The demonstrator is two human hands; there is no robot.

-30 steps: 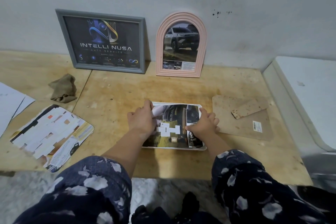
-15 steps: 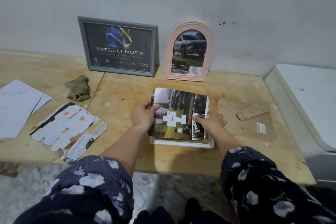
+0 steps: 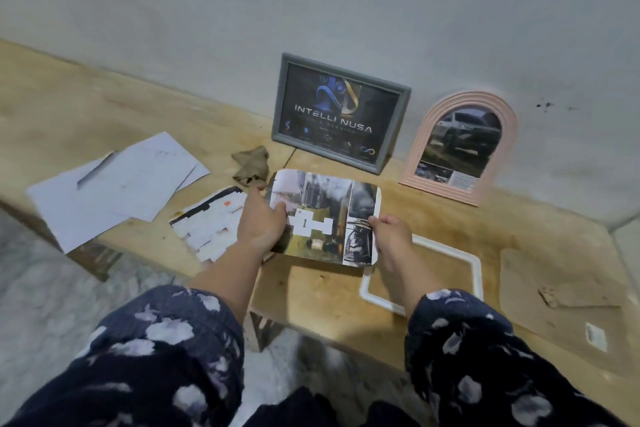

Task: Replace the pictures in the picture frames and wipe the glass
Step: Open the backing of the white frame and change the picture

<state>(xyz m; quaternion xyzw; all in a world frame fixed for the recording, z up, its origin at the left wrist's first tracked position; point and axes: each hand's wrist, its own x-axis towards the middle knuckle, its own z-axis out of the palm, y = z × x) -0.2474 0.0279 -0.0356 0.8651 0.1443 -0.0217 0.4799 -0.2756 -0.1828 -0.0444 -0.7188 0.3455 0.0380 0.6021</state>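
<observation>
I hold a printed picture [image 3: 325, 215] with rounded corners above the wooden table, tilted toward me. My left hand [image 3: 261, 224] grips its left edge and my right hand [image 3: 393, 236] pinches its right edge. Below and to the right lies a white frame [image 3: 476, 267] flat on the table, with bare board showing inside it. Its backing board [image 3: 554, 291] lies further right. A grey frame [image 3: 341, 111] with a dark logo print and a pink arched frame [image 3: 460, 146] with a car picture lean against the wall. A brown cloth [image 3: 252, 165] lies in front of the grey frame.
Another printed sheet [image 3: 211, 222] with white patches lies left of my left hand. White papers [image 3: 117, 184] are spread at the table's left end. A small label [image 3: 595, 336] sits on the backing board. The table's front edge runs just below the white frame.
Both hands lifted the picture out of the white frame and carried it up and left. The frame now lies uncovered. My view has swung to the left.
</observation>
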